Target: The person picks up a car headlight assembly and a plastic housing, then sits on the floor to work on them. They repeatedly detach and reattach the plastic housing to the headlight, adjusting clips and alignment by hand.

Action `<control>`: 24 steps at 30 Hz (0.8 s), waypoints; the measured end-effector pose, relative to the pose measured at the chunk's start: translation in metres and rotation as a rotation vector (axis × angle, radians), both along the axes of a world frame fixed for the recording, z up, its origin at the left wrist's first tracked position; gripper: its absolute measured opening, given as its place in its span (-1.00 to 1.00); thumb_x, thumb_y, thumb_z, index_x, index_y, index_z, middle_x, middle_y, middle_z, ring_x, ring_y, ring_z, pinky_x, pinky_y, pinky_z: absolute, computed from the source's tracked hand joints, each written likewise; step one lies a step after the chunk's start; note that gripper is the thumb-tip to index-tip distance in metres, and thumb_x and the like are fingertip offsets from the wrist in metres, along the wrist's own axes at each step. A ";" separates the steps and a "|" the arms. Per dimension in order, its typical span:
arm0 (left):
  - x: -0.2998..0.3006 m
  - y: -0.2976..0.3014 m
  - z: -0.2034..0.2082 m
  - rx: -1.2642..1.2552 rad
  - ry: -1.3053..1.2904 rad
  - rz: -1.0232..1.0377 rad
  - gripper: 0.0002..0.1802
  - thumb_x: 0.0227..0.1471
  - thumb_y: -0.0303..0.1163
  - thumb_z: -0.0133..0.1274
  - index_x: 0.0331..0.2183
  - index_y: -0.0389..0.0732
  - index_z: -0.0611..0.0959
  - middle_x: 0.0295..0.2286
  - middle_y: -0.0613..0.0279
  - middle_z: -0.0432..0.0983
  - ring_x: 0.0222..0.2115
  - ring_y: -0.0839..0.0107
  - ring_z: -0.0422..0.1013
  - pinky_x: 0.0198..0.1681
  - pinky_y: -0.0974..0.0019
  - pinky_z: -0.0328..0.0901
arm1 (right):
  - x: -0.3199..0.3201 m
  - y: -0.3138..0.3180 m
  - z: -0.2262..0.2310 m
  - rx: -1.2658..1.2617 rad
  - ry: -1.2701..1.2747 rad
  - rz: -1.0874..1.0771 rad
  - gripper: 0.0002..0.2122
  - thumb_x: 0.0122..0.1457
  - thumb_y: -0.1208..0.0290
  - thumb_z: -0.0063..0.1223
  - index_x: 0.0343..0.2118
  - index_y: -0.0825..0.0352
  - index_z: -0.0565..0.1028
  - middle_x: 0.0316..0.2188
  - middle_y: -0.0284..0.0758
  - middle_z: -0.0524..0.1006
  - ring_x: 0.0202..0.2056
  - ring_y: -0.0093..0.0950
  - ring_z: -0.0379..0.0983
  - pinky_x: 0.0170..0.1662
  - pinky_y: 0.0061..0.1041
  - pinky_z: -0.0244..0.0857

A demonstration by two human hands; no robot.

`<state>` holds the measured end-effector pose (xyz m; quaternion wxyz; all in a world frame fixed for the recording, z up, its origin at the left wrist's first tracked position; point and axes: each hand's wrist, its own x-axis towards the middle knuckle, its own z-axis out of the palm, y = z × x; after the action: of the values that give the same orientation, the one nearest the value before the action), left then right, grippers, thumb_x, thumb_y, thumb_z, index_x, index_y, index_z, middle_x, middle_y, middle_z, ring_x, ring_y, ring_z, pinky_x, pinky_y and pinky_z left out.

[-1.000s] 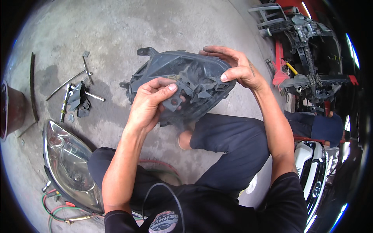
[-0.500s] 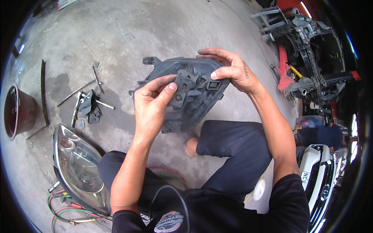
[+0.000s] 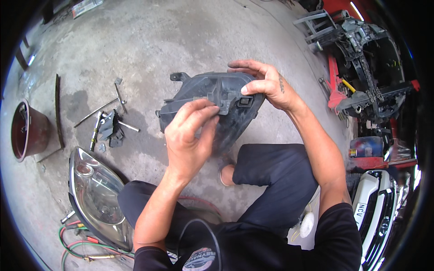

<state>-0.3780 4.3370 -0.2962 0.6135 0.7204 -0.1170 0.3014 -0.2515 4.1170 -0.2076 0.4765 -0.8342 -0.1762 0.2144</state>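
A black headlight housing (image 3: pixel 195 86) is held up in front of me, its back facing me. My right hand (image 3: pixel 266 86) grips its upper right corner, thumb on the near face and fingers behind the edge. My left hand (image 3: pixel 192 128) is closed at the middle of the housing, fingertips pinching a small black plastic bracket (image 3: pixel 224 107) against its back. The fingers cover most of the bracket, so how it sits on the housing cannot be told. A headlight (image 3: pixel 99 198) with a clear lens lies on the floor at my left knee.
Left of me are broken black plastic pieces (image 3: pixel 110 126), a T-handle wrench (image 3: pixel 97 111) and a dark red bucket (image 3: pixel 34 131). Red and green hoses (image 3: pixel 74 244) coil at lower left. A white car bumper (image 3: pixel 368 198) and metal car parts (image 3: pixel 361 67) line the right side.
My left hand has turned and moved slightly right, bringing the bracket flatter against the housing and covering more of it. My right hand keeps its grip. The whole view has shifted a little.
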 end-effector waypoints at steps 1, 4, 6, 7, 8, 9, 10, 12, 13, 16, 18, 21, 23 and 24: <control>-0.002 -0.001 -0.001 -0.002 -0.009 -0.008 -0.71 -0.06 -0.73 0.29 -0.22 -0.29 0.74 -0.24 0.05 0.66 -0.25 0.14 0.63 -0.19 0.23 0.51 | -0.001 -0.001 0.000 0.002 0.003 0.002 -0.29 -0.04 0.35 0.28 0.26 0.49 0.46 0.19 0.07 0.52 0.24 -0.15 0.45 0.32 -0.27 0.27; -0.009 -0.003 -0.005 0.000 -0.033 -0.014 -0.68 -0.10 -0.76 0.29 -0.23 -0.28 0.74 -0.25 0.08 0.65 -0.27 0.16 0.63 -0.26 0.24 0.51 | -0.004 0.001 0.001 0.014 0.003 0.009 -0.28 -0.04 0.36 0.28 0.26 0.51 0.46 0.19 0.09 0.52 0.25 -0.15 0.44 0.34 -0.25 0.26; -0.013 -0.004 -0.008 0.028 -0.066 0.044 -0.68 -0.11 -0.76 0.29 -0.24 -0.29 0.73 -0.26 0.08 0.65 -0.29 0.16 0.63 -0.27 0.24 0.50 | -0.006 0.004 0.002 0.011 -0.006 0.017 -0.29 -0.04 0.36 0.28 0.26 0.50 0.46 0.19 0.08 0.52 0.25 -0.15 0.44 0.34 -0.25 0.26; -0.014 -0.005 -0.010 0.042 -0.082 0.072 -0.68 -0.12 -0.76 0.30 -0.25 -0.30 0.73 -0.26 0.08 0.65 -0.30 0.16 0.62 -0.28 0.24 0.50 | -0.006 0.005 0.004 0.003 -0.014 0.021 -0.29 -0.03 0.36 0.28 0.26 0.50 0.46 0.19 0.07 0.52 0.24 -0.16 0.45 0.33 -0.26 0.26; -0.014 -0.007 -0.010 0.027 -0.133 0.088 -0.64 -0.19 -0.79 0.28 -0.26 -0.32 0.72 -0.28 0.07 0.64 -0.33 0.17 0.61 -0.31 0.23 0.49 | -0.006 0.006 0.004 -0.004 -0.023 0.026 -0.29 -0.03 0.36 0.27 0.26 0.50 0.46 0.19 0.06 0.53 0.24 -0.16 0.45 0.33 -0.26 0.26; -0.015 -0.007 -0.009 0.046 -0.149 0.109 -0.63 -0.23 -0.79 0.27 -0.26 -0.33 0.72 -0.29 0.07 0.64 -0.34 0.16 0.60 -0.32 0.23 0.49 | -0.005 0.005 0.003 -0.003 -0.012 0.023 -0.30 -0.03 0.36 0.27 0.25 0.49 0.47 0.18 0.04 0.53 0.24 -0.17 0.45 0.33 -0.27 0.27; -0.018 -0.007 -0.007 0.064 -0.165 0.131 -0.61 -0.26 -0.80 0.26 -0.26 -0.34 0.72 -0.30 0.06 0.64 -0.35 0.16 0.59 -0.33 0.23 0.48 | -0.004 0.004 0.003 -0.002 -0.002 0.020 -0.31 -0.02 0.36 0.27 0.25 0.49 0.47 0.18 0.03 0.54 0.23 -0.18 0.46 0.33 -0.27 0.27; -0.020 -0.007 -0.006 0.099 -0.198 0.154 -0.56 -0.37 -0.79 0.23 -0.28 -0.36 0.73 -0.30 0.02 0.63 -0.37 0.14 0.58 -0.35 0.23 0.47 | -0.003 0.003 0.003 -0.009 0.010 0.012 -0.31 -0.03 0.38 0.26 0.25 0.50 0.47 0.17 0.00 0.55 0.23 -0.20 0.46 0.34 -0.29 0.25; -0.019 -0.009 -0.009 0.104 -0.198 0.144 -0.56 -0.37 -0.78 0.24 -0.28 -0.37 0.73 -0.29 0.01 0.63 -0.36 0.13 0.58 -0.36 0.23 0.47 | -0.003 0.003 0.004 -0.018 0.011 0.007 -0.31 -0.04 0.39 0.25 0.25 0.51 0.46 0.16 -0.02 0.55 0.23 -0.22 0.46 0.35 -0.29 0.24; -0.022 -0.012 -0.015 0.136 -0.183 0.122 -0.66 -0.18 -0.81 0.34 -0.28 -0.33 0.74 -0.28 0.01 0.64 -0.34 0.19 0.60 -0.33 0.28 0.49 | -0.004 0.002 0.005 -0.026 0.016 -0.002 -0.31 -0.05 0.41 0.24 0.24 0.53 0.46 0.14 -0.05 0.56 0.21 -0.25 0.47 0.36 -0.31 0.23; -0.022 -0.015 -0.018 0.119 -0.211 0.107 -0.63 -0.21 -0.80 0.34 -0.26 -0.33 0.75 -0.27 -0.02 0.63 -0.32 0.16 0.61 -0.30 0.26 0.51 | -0.005 0.002 0.005 -0.027 0.023 0.001 -0.31 -0.05 0.41 0.25 0.23 0.53 0.47 0.13 -0.06 0.57 0.20 -0.26 0.48 0.35 -0.32 0.25; -0.024 -0.022 -0.025 0.111 -0.225 0.078 -0.60 -0.25 -0.80 0.35 -0.25 -0.35 0.75 -0.25 -0.05 0.62 -0.29 0.10 0.62 -0.24 0.19 0.54 | -0.007 0.004 0.006 -0.035 0.033 0.010 -0.31 -0.06 0.40 0.26 0.23 0.53 0.47 0.13 -0.07 0.58 0.19 -0.27 0.49 0.33 -0.33 0.27; -0.025 -0.024 -0.027 0.129 -0.246 0.075 -0.60 -0.25 -0.80 0.34 -0.25 -0.36 0.75 -0.26 -0.04 0.62 -0.29 0.09 0.62 -0.23 0.16 0.54 | -0.008 0.004 0.006 -0.044 0.031 0.010 -0.31 -0.06 0.40 0.26 0.23 0.52 0.48 0.12 -0.09 0.58 0.18 -0.29 0.49 0.33 -0.33 0.28; -0.025 -0.025 -0.026 0.123 -0.253 0.083 -0.61 -0.25 -0.80 0.34 -0.26 -0.37 0.74 -0.28 -0.03 0.61 -0.30 0.08 0.61 -0.21 0.13 0.55 | -0.008 0.002 0.005 -0.044 0.027 0.013 -0.31 -0.06 0.40 0.26 0.23 0.52 0.48 0.12 -0.09 0.58 0.18 -0.29 0.49 0.33 -0.34 0.28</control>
<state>-0.4025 4.3121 -0.3225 0.5355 0.7173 -0.1816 0.4072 -0.2591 4.1195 -0.2021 0.4591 -0.8404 -0.1704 0.2324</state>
